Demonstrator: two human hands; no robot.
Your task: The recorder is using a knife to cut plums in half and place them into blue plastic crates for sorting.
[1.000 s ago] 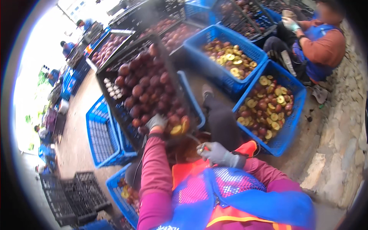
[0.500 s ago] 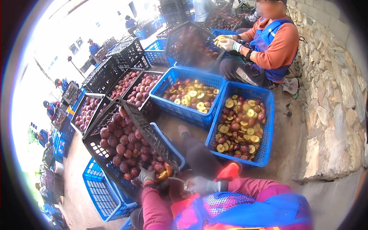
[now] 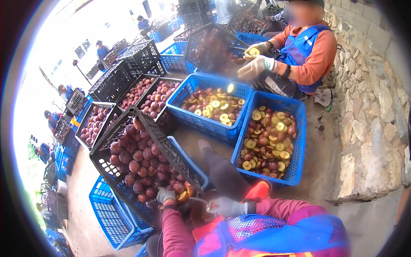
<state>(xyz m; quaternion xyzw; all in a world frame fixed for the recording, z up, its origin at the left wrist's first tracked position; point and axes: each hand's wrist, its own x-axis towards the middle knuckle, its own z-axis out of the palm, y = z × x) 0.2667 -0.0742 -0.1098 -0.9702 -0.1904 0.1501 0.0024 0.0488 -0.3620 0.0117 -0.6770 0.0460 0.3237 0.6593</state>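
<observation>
- Ground: bare, pale brown dirt or concrete floor, outdoors; a rough stone wall runs along the right side. Upper left is washed out by bright daylight.
- Labels and signs: none legible; the crates are plain moulded plastic lattice, black or blue.
- Black crate, tilted toward the person, full of whole dark red plums; its lower edge rests near the hands.
- Left hand, in a grey glove, is closed around a cut plum half showing yellow flesh, just at the tilted crate's lower corner.
- Right hand, grey glove, fingers curled shut around something small; what it pinches cannot be told.
- Two blue crates ahead: nearer-left one and the right one, both holding halved plums, yellow faces and red skins mixed.
- Further black crates behind hold more whole red fruit; an empty blue crate lies at lower left.
- Co-worker in orange sleeves and blue vest sits opposite, gloved hands together over a piece of fruit.
- More people and stacked crates are in the far left background.
</observation>
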